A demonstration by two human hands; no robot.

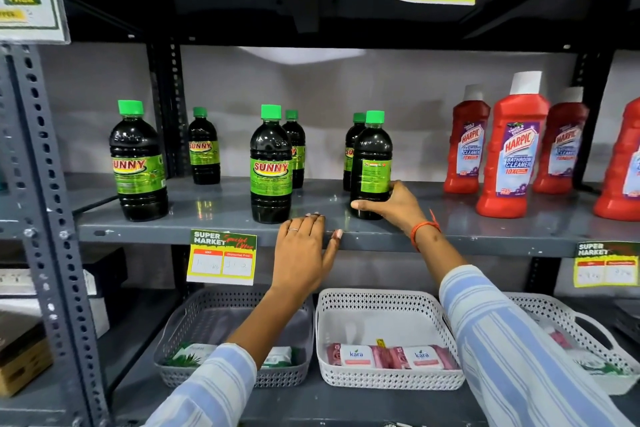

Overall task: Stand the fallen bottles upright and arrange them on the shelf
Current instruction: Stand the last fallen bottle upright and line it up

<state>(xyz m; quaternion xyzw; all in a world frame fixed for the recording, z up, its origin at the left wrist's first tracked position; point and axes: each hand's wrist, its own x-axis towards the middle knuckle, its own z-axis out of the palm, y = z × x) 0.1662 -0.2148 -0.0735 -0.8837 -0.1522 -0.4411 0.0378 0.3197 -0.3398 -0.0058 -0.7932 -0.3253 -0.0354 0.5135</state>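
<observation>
Two forearms in blue-and-white striped sleeves rise from the bottom edge of the frame toward a grey metal shelf (485,236) that crosses the middle of the picture.

The left hand (304,253), a ring on one finger, rests flat on the shelf's front edge at centre frame, fingers (313,218) together and holding nothing. The right hand (394,206), an orange thread at its wrist, is just to the right of it, fingers wrapped around the lower body of a dark plastic bottle with a green cap and green label (372,166). That bottle stands upright at the front of the shelf, right of centre, its label's back side facing out.

Six dark green-capped bottles stand upright on the shelf in all, in three pairs across the left and centre of the frame. Each pair has one bottle at the front and one behind. The front bottles at left (138,163) and centre (271,166) show "SUNNY" labels.

At the right of the frame, on the same shelf, stand four red plastic "Harpic" bathroom cleaner bottles with white caps (512,149), the fourth cut off by the edge.

Below, on the lower shelf, sit three perforated plastic baskets: one grey (235,302), two white (381,302), holding small packets. Three yellow price tags (221,258) hang from the shelf edges.
</observation>
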